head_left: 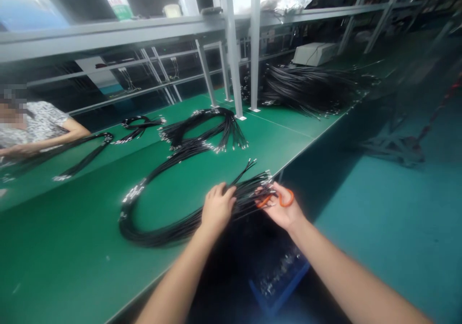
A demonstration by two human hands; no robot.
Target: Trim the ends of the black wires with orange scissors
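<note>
A long bundle of black cables (pixel 159 237) curves across the green table, its near end reaching past the table edge. My left hand (pixel 217 206) is wrapped over this bundle a little before its end. At the tips, where light-coloured connectors (pixel 266 177) show, my right hand (pixel 283 209) is closed around orange-handled scissors (pixel 288 198). The scissor blades are hidden among the cable ends and fingers. A few cables (pixel 247 166) stick out apart from the bundle, above my left hand.
More black cable bundles (pixel 205 122) lie further back, with a large pile (pixel 310 85) beyond the metal posts (pixel 234 49). Below the table edge stands a blue bin (pixel 274 309) holding small pale pieces. A co-worker (pixel 43 126) sits at the left with cables.
</note>
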